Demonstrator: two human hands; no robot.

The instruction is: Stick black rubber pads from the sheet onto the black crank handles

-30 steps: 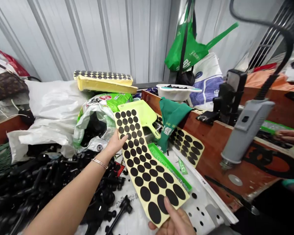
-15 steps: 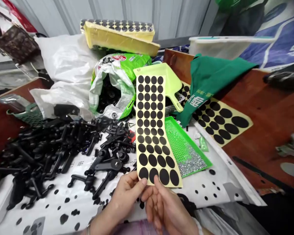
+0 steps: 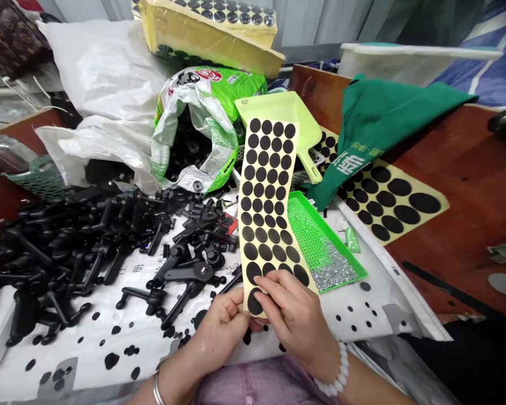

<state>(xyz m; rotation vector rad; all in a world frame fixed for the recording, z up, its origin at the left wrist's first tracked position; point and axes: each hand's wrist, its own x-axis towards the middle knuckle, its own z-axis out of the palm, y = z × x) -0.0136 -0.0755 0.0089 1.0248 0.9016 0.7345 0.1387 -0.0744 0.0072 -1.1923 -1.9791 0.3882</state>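
Note:
A long cream sheet (image 3: pixel 270 191) with rows of round black stickers stands up in front of me, curving near its lower end. My left hand (image 3: pixel 225 323) pinches its bottom left edge between thumb and fingers. Over the lower part of the sheet lies my right hand (image 3: pixel 293 306), thumb and fingertips closed at a black dot (image 3: pixel 255 302) in the bottom row. The right hand covers the other dots of that row. Whether the dot's edge is lifted cannot be made out.
Black plastic parts (image 3: pixel 88 242) are heaped at the left. Behind them stands an open green and white bag (image 3: pixel 198 129). A green tray (image 3: pixel 320 247) of small metal pieces, a light green dustpan (image 3: pixel 287 112) and a green cloth (image 3: pixel 388 124) are at the right.
My right hand has moved up and turned palm down onto the sheet's bottom rows, its fingers closing at a dot. The sheet tilts slightly, and the view has shifted.

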